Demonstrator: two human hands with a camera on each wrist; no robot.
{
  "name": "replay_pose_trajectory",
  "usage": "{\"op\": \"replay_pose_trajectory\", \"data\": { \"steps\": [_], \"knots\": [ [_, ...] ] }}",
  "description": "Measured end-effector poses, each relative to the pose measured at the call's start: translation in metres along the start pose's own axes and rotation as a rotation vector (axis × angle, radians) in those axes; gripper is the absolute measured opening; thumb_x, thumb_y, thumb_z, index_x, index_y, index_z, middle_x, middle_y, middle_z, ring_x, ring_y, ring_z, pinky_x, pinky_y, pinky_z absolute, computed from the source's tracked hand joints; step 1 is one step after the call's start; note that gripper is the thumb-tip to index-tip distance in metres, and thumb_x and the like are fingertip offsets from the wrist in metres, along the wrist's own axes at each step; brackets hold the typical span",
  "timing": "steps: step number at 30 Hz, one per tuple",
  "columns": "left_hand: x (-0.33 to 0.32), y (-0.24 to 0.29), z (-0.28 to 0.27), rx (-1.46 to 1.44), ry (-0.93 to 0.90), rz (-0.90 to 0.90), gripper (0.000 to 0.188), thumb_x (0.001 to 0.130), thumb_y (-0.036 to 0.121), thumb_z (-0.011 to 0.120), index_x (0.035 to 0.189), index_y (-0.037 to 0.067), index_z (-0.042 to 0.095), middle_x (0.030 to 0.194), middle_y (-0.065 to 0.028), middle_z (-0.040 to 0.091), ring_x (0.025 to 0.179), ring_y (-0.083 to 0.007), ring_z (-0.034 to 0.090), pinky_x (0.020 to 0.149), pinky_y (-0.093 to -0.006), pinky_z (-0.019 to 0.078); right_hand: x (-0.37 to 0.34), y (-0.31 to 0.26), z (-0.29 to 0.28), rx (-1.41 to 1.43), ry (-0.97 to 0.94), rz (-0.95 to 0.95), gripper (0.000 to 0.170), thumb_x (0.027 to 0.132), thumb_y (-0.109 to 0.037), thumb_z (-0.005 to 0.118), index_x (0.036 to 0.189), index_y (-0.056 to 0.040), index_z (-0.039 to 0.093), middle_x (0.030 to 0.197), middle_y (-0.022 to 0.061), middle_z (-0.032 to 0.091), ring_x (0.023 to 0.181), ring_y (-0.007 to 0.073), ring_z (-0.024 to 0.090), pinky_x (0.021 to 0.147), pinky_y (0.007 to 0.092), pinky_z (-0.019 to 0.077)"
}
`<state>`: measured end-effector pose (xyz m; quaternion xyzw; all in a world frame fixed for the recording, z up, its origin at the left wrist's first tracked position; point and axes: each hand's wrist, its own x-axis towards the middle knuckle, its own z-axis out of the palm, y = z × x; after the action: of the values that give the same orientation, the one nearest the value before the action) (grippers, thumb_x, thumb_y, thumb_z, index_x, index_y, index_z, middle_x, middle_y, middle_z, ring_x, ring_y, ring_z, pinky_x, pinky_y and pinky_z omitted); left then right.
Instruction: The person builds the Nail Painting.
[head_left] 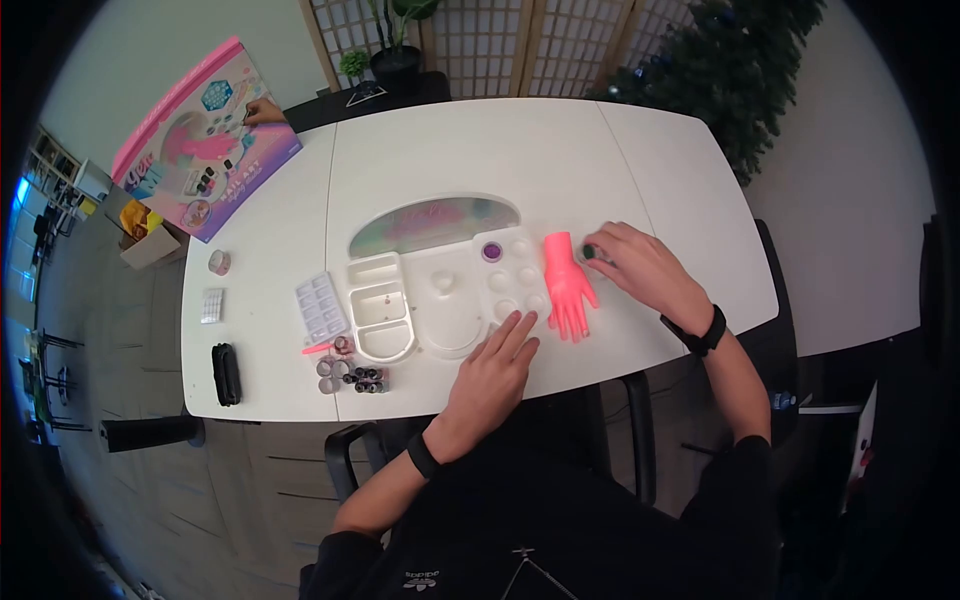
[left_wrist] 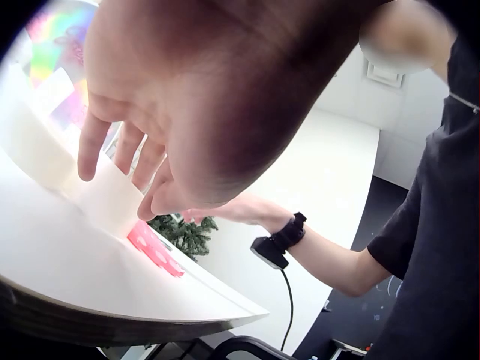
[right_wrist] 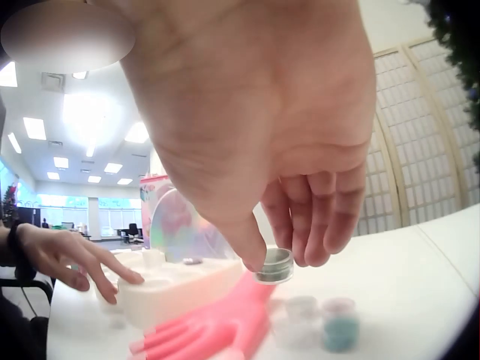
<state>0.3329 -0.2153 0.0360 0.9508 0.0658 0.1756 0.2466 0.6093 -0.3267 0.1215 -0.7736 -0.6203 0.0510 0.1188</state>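
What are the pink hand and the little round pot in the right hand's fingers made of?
The pink hand looks like plastic or rubber: evenly pink, smooth, a little shiny. The little round pot seems clear, hard plastic, since dark green shows through its side; it could be glass.

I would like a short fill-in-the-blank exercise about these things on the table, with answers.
The toy hand beside the white tray is ____.
The right hand holds a small jar with dark ____ contents.
The round pot on the tray has ____ contents.
In the head view, the black case lies on the tray's ____ side, not its right.
Missing words: pink; green; purple; left.
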Motion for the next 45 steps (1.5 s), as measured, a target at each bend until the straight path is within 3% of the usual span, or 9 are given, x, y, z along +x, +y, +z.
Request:
{"op": "replay_pose_trajectory", "data": {
  "steps": [6,14,17,20,23,26,35,41,45],
  "knots": [
    [0.000,-0.002,0.002,-0.016,-0.015,-0.014,0.031,0.094,-0.001,0.064,0.124,0.000,0.071,0.160,-0.0145,0.057,0.149,-0.0357,0.055,0.103,-0.0482,0.0609,0.065,-0.026,0.029,-0.058,-0.049,-0.193,0.019,0.098,-0.015,0.074,0.112,-0.0009,0.072,0.112,0.0131,0.069,0.106,0.0332,0.071,0.093,0.0434,0.0610],
    [0.000,-0.003,0.000,-0.013,-0.019,-0.014,0.031,0.093,-0.002,0.064,0.123,0.000,0.071,0.160,-0.0147,0.057,0.149,-0.0355,0.055,0.103,-0.0479,0.0610,0.081,-0.025,0.057,-0.176,-0.041,-0.293,0.014,0.097,-0.010,0.070,0.102,0.0030,0.071,0.109,0.0167,0.067,0.104,0.0338,0.070,0.092,0.0442,0.0612],
    [-0.001,-0.002,0.001,-0.009,-0.026,-0.015,0.031,0.093,-0.002,0.064,0.124,0.000,0.071,0.160,-0.0147,0.057,0.149,-0.0351,0.055,0.103,-0.0478,0.0611,0.081,-0.026,0.051,-0.115,-0.108,-0.220,0.019,0.097,-0.013,0.073,0.109,0.0027,0.071,0.115,0.0156,0.069,0.112,0.0339,0.070,0.096,0.0441,0.0600],
    [0.000,-0.003,-0.001,-0.020,-0.020,-0.010,0.032,0.093,-0.002,0.064,0.123,0.000,0.071,0.160,-0.0149,0.057,0.149,-0.0347,0.055,0.102,-0.0478,0.0613,0.070,-0.005,0.038,0.123,-0.060,-0.166,0.023,0.098,-0.013,0.072,0.115,0.0026,0.072,0.119,0.0163,0.070,0.113,0.0349,0.070,0.098,0.0450,0.0582],
    [-0.001,-0.002,0.000,-0.033,-0.011,-0.020,0.031,0.093,-0.002,0.064,0.123,0.000,0.071,0.160,-0.0148,0.057,0.149,-0.0345,0.055,0.102,-0.0477,0.0616,0.048,0.032,0.017,0.065,-0.042,-0.005,0.026,0.099,-0.014,0.071,0.121,0.0009,0.072,0.121,0.0154,0.070,0.114,0.0353,0.069,0.099,0.0451,0.0565],
    [-0.001,-0.002,0.001,-0.029,-0.013,-0.024,0.030,0.093,-0.002,0.064,0.123,0.000,0.071,0.160,-0.0144,0.057,0.149,-0.0345,0.055,0.101,-0.0477,0.0619,0.022,0.067,0.014,-0.103,-0.151,0.117,0.023,0.101,-0.015,0.069,0.120,-0.0026,0.074,0.118,0.0135,0.071,0.114,0.0343,0.069,0.101,0.0448,0.0558],
    [-0.001,-0.001,0.000,-0.014,-0.011,-0.024,0.028,0.094,-0.001,0.065,0.122,0.000,0.071,0.160,-0.0137,0.057,0.149,-0.0344,0.055,0.100,-0.0476,0.0624,0.006,0.080,0.029,-0.083,-0.200,0.121,0.021,0.101,-0.019,0.070,0.116,-0.0076,0.078,0.111,0.0114,0.073,0.108,0.0329,0.071,0.094,0.0460,0.0577],
    [0.000,0.000,0.000,-0.003,-0.017,-0.022,0.028,0.094,-0.001,0.065,0.122,0.000,0.071,0.160,-0.0139,0.057,0.149,-0.0343,0.055,0.099,-0.0481,0.0627,0.014,0.070,0.018,-0.358,-0.341,0.282,0.022,0.101,-0.022,0.070,0.115,-0.0077,0.078,0.111,0.0123,0.074,0.104,0.0336,0.072,0.090,0.0456,0.0575],
    [-0.001,0.000,0.002,-0.015,-0.005,-0.023,0.028,0.094,-0.001,0.066,0.121,-0.001,0.071,0.160,-0.0139,0.057,0.149,-0.0344,0.055,0.098,-0.0482,0.0627,0.001,0.081,0.020,-0.118,-0.157,0.102,0.021,0.100,-0.019,0.070,0.115,-0.0073,0.077,0.111,0.0114,0.074,0.104,0.0336,0.072,0.091,0.0450,0.0577]
  ]
}}
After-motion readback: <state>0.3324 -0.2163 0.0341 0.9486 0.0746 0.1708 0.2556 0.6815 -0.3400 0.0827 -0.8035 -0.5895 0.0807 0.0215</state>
